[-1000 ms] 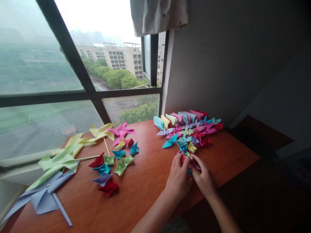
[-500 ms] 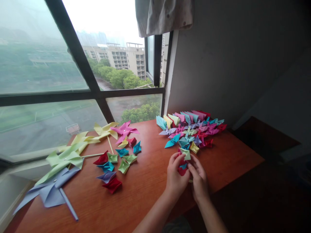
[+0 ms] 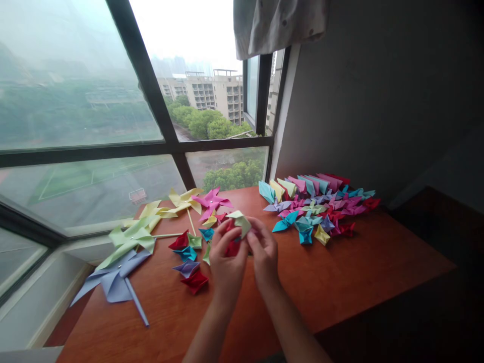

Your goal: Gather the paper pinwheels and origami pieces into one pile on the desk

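Both my hands are raised over the wooden table (image 3: pixel 340 282), close together. My left hand (image 3: pixel 226 259) is closed around a red folded paper piece (image 3: pixel 232 248). My right hand (image 3: pixel 264 254) pinches the same bundle from the right. A pale green folded piece (image 3: pixel 241 222) sticks up above the fingers. Just left of my hands lies a small group of folded pieces (image 3: pixel 191 257) in red, blue, green and purple.
A large pile of coloured folded pieces (image 3: pixel 315 204) lies at the back right by the wall. Paper pinwheels on sticks, purple (image 3: pixel 113 282), green (image 3: pixel 130 239), yellow (image 3: pixel 183 200) and pink (image 3: pixel 212 200), lie along the window. A curtain (image 3: pixel 280 25) hangs above.
My hands lifted the folded pieces away from the big pile and carried them left, toward the small group. The camera view swung right to left with them.
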The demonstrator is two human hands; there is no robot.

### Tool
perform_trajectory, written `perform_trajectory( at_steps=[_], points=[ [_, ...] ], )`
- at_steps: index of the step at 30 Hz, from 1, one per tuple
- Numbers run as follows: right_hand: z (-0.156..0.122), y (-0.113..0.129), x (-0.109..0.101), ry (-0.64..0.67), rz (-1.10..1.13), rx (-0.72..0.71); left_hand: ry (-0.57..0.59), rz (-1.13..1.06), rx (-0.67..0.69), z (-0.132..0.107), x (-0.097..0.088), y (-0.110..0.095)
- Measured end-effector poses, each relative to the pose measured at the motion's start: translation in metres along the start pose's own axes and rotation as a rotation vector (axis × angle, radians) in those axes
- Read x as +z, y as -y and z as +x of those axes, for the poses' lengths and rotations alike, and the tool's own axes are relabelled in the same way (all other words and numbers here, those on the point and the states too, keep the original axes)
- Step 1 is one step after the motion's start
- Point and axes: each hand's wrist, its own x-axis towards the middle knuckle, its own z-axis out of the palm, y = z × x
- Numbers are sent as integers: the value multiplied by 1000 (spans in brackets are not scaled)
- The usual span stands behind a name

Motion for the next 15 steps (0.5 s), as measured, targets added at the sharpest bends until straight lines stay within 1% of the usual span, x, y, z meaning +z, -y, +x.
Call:
perform_trajectory(
  at_steps=[2, 3, 4, 5, 6, 7, 8, 10, 12, 15],
  points=[
    [9, -6, 27, 59, -8, -46, -87, 97, 26, 22, -28, 9],
    [12, -9, 35, 75, -28, -72, -116, 123, 30, 30, -41, 15],
    [14, -12, 39, 88, -56, -93, -139, 149, 35, 36, -52, 20],
    [15, -13, 37, 96, -93, -112, -171, 185, 34, 39, -62, 25],
    [15, -14, 31, 104, -139, -124, -181, 216, 36, 40, -69, 29],
    [14, -13, 20, 105, -194, -136, -197, 242, 46, 39, -74, 32],
    [12, -11, 5, 95, -254, -150, -195, 269, 64, 37, -76, 34],
    [10, -4, -35, 49, -408, -185, -162, 320, 135, 30, -73, 37],
    [12, 8, -85, -51, -521, -208, -103, 399, 232, 26, -63, 39],
    [25, 27, -166, -243, -639, -210, -29, 582, 369, 24, -46, 43]
  ],
)
